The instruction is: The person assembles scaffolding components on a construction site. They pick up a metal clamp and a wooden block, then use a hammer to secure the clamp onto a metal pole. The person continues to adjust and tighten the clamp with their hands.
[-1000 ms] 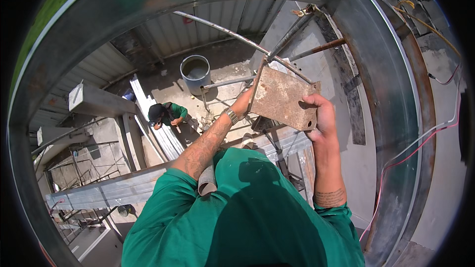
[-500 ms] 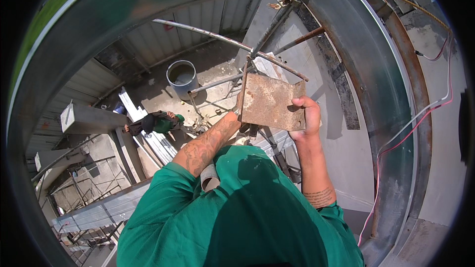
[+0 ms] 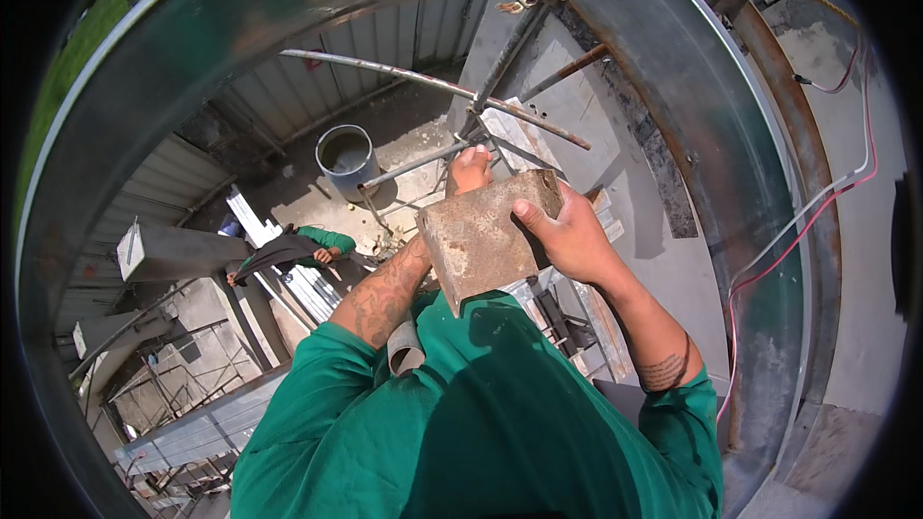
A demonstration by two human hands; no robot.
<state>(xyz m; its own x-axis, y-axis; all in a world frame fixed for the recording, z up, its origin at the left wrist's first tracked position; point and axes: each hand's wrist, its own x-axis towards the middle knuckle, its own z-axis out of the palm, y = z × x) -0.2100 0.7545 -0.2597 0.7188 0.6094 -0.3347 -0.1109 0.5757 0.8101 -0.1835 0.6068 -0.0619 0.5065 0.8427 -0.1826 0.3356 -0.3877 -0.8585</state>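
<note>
Now gripping a rust-brown, squarish, bent metal plate (image 3: 476, 240) by its right side with the bare right hand (image 3: 572, 235), pinching with the thumb laid on the broad upper face and presumably hooking the hidden fingers beneath. Holding it tilted in mid-air, just in front of the green fabric shirt (image 3: 370, 418). Also holding the bare left hand (image 3: 469, 171) just past the far edge, curling its fingers inward, leaving contact with the metal impossible to tell.

Probably handling something heavy for its size, fully stiff and hardly fragile. Likely getting a dry, gritty hold from the rust, though perhaps scraping bare skin along thin edges and the pointed near corner. Ideally gripping opposite sides, pressing thumbs flat and avoiding corners. Working above a round grey drum (image 3: 354, 181) and a green-sleeved co-worker (image 3: 306, 250) at far left, so calling for a firm hold.
</note>
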